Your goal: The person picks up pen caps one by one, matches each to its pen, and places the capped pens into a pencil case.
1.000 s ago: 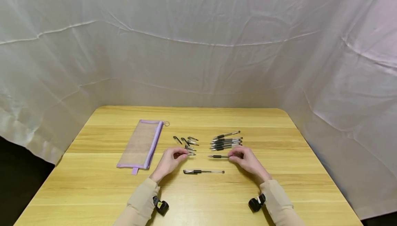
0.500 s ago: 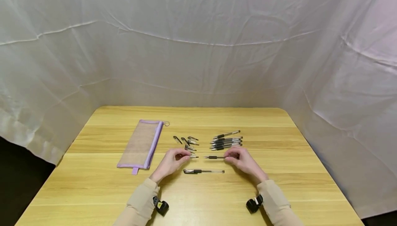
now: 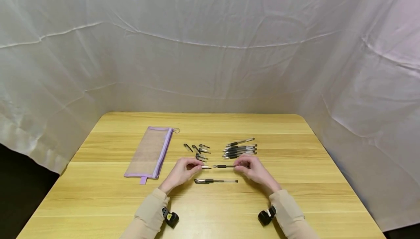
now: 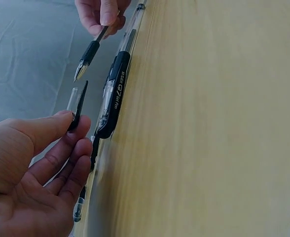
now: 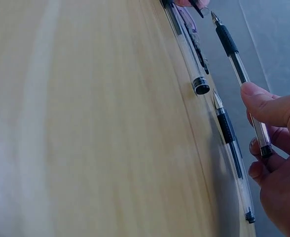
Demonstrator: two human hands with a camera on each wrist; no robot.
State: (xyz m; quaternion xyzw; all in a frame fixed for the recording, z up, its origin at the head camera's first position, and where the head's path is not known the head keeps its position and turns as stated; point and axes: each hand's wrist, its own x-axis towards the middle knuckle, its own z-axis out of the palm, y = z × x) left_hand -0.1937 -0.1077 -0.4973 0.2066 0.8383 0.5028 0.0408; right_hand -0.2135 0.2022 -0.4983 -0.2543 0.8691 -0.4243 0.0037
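Note:
Between thumb and fingertips my left hand point(image 3: 181, 171) pinches a pen cap point(image 4: 75, 106), clear with a black clip, its mouth facing right. My right hand point(image 3: 256, 172) grips an uncapped gel pen point(image 5: 237, 64) with a black rubber grip, tip toward the cap. A small gap separates the pen tip from the cap. Nearer me, a capped gel pen point(image 3: 216, 181) lies crosswise on the table. Beyond my left hand lie several loose caps point(image 3: 201, 151); past my right hand, several uncapped pens point(image 3: 239, 149) lie side by side.
A purple-edged mesh zip pouch point(image 3: 147, 153) lies at the left of the wooden table point(image 3: 210, 213). A metal ring point(image 3: 177, 130) hangs at its far corner. Pale curtains point(image 3: 210, 49) stand behind and at both sides of the table.
My right hand has moved left with the pen, bringing its tip close to the cap. My left hand has shifted slightly right with the cap.

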